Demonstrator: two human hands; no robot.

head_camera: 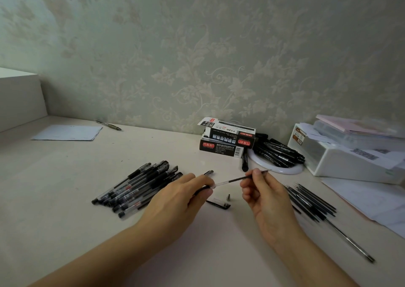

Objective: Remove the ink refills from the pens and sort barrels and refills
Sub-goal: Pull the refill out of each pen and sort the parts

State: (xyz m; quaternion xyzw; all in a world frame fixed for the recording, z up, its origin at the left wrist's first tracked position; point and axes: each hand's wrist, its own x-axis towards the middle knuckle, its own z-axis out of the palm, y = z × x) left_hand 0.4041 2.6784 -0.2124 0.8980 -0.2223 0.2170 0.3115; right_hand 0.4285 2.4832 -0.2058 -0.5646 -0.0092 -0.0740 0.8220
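Observation:
My left hand [186,195] grips a pen barrel [202,189] above the table's middle. My right hand [262,190] pinches the ink refill [235,180], which sticks partly out of the barrel toward the right. Below the hands lie a clear pen cap [219,203] with a black clip and a small metal tip [228,198]. A pile of several black pens [135,187] lies to the left of my left hand. Several loose refills [311,199] lie in a row to the right of my right hand.
Two stacked black pen boxes [225,140] stand by the wall. Beside them a white round dish [280,166] holds several black pens. A white plastic organiser [350,155] and papers [372,201] fill the right side. A paper sheet [68,132] and a pen [108,125] lie far left.

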